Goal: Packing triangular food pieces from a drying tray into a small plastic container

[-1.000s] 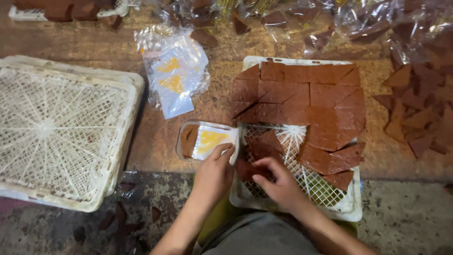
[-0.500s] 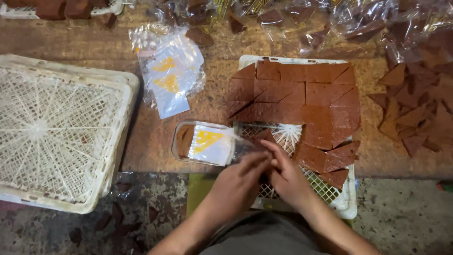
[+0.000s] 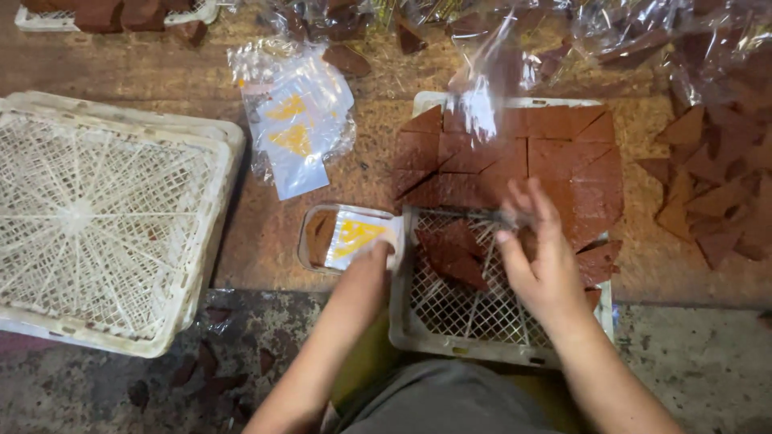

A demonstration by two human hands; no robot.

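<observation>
Partly blurred, right hand (image 3: pixel 540 259) spread over tray (image 3: pixel 418 321); left hand (image 3: pixel 374 255) pinching packet (image 3: pixel 347 237), fingertips hidden.

Both bare forearms rise from the bottom edge of the view. The left arm angles up from the lower left, its left hand (image 3: pixel 376 255) turned away, fingers curled down and mostly hidden behind the wrist. The right arm comes in from the lower right; the right hand (image 3: pixel 547 269) is lifted back-up, fingers (image 3: pixel 527 205) spread loosely and blurred, grip not closed.
</observation>
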